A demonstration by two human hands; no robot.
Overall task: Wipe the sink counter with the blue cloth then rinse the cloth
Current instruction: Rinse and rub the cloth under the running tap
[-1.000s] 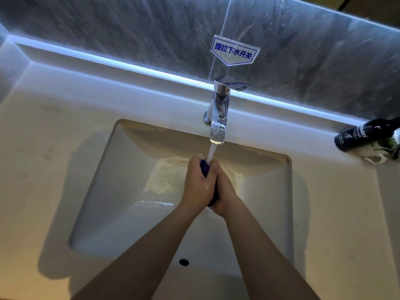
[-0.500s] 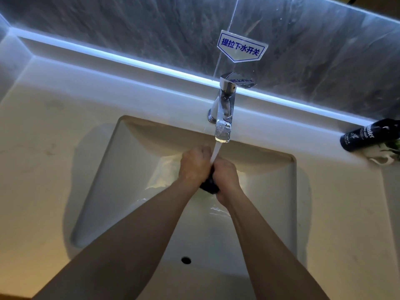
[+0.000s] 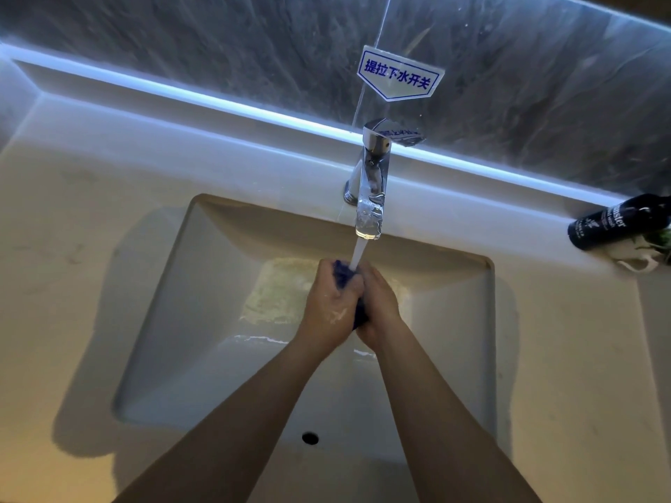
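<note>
Two bare hands meet over the middle of the sink basin, under the tap. Far left, pale counter runs along the basin edge, bare stone with faint marks. Basin is rectangular, white, set below the counter, overflow hole on its near wall. Left hand is curled tight round the blue cloth, fingers pressed closed over it. Cloth is bunched between both palms, a bit sticking out at the far end and a darker bit at the near end. Water stream from the chrome faucet lands right on the cloth's far end. Right hand presses against the cloth from the right side, fingers wrapped shut, touching the left hand. White sign with blue characters sits on the grey wall beyond the faucet. Far right, a dark bottle lies on its side on the counter, something white just beside it, cannot tell what.
</note>
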